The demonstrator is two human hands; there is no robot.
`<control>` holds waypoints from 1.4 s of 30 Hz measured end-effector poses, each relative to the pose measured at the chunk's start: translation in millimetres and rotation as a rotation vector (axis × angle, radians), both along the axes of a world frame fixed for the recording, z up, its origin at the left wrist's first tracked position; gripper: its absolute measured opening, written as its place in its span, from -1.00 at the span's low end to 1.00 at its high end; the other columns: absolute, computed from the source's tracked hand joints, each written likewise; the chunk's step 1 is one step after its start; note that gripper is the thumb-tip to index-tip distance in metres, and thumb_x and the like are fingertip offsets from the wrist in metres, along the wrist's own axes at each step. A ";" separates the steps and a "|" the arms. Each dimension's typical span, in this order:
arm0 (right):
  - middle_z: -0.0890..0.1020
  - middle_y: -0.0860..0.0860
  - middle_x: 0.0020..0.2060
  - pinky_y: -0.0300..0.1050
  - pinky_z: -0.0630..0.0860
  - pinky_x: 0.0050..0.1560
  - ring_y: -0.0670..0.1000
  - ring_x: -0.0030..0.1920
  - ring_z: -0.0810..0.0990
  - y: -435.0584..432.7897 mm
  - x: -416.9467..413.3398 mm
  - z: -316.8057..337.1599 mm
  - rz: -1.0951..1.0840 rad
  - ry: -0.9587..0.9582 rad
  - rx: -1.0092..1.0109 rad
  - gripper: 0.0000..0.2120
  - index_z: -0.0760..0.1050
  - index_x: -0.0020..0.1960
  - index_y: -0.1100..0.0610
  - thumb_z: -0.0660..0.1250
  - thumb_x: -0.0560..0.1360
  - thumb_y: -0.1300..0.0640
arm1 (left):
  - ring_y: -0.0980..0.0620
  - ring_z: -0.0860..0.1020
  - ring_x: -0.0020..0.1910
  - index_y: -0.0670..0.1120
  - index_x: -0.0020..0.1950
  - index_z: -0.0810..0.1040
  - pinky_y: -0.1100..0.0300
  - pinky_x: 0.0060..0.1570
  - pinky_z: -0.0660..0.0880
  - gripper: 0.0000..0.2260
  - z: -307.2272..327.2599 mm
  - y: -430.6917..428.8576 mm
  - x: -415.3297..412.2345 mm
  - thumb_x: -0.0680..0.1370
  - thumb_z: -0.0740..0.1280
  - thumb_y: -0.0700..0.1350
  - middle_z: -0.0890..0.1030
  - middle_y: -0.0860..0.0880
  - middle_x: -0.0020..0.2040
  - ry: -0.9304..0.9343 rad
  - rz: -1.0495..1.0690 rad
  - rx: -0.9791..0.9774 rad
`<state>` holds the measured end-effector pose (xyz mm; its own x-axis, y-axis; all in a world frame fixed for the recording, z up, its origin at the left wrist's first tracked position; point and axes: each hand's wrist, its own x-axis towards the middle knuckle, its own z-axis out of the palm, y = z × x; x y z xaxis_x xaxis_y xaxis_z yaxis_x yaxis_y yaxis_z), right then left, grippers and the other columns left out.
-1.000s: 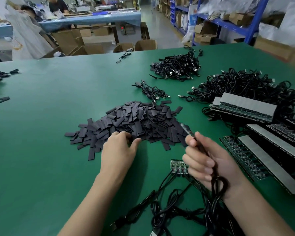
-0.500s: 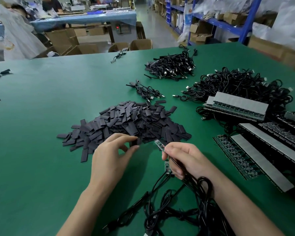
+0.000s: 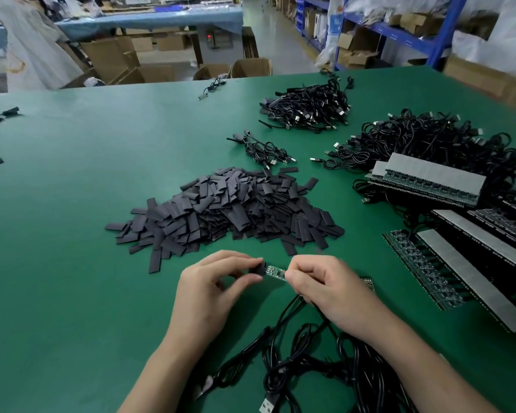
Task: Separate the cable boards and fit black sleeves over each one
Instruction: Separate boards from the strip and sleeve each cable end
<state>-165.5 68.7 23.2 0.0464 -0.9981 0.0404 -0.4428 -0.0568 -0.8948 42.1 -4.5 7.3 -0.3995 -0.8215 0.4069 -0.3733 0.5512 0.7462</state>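
We're on a factory floor here, an assembly workshop: a wide green worktable (image 3: 72,234) heaped with black sleeves (image 3: 230,210), tangled cables (image 3: 307,108) and strips of circuit boards (image 3: 429,187). Behind it we see blue steel shelving (image 3: 441,34) stacked with cardboard boxes (image 3: 417,22), more cartons (image 3: 251,68) on the concrete floor (image 3: 277,43), and another long bench (image 3: 149,17).

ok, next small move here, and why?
Probably slide the flat black sleeve along the small green circuit board toward the right hand, which grips its cable end. The left hand pinches the sleeve at the board's free end, and the board is mostly bare.
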 end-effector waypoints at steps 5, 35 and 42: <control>0.34 -0.12 -0.46 -0.14 0.20 -0.38 -0.11 -0.43 0.27 0.0 0.7 0.6 -0.028 0.021 -0.034 -0.65 0.38 -0.32 -0.03 0.21 0.53 -0.21 | 0.18 0.65 -0.10 0.06 -0.01 0.77 0.43 -0.13 0.47 -0.83 0.3 -1.0 -1.3 0.42 0.52 0.00 0.70 0.23 -0.06 -0.003 -0.023 0.002; 0.36 -0.14 -0.53 -0.27 0.25 -0.42 -0.11 -0.49 0.27 1.8 -0.2 -5.1 -0.065 0.182 -0.087 -0.69 0.39 -0.30 -0.03 0.24 0.54 -0.16 | 0.19 0.62 -0.14 0.18 0.09 0.71 0.11 -0.18 0.59 -0.83 -3.3 -3.0 6.5 0.54 0.43 0.15 0.60 0.27 0.03 -0.216 -0.092 -0.198; 0.33 -0.12 -0.51 -0.23 0.24 -0.41 -0.13 -0.48 0.25 2.6 -1.1 -3.7 -0.080 0.169 -0.062 -0.67 0.39 -0.31 0.00 0.28 0.58 -0.09 | 0.21 0.59 -0.16 0.18 0.13 0.70 0.13 -0.19 0.57 -0.81 -1.0 -3.2 7.6 0.55 0.42 0.15 0.58 0.27 0.03 -0.233 -0.143 -0.204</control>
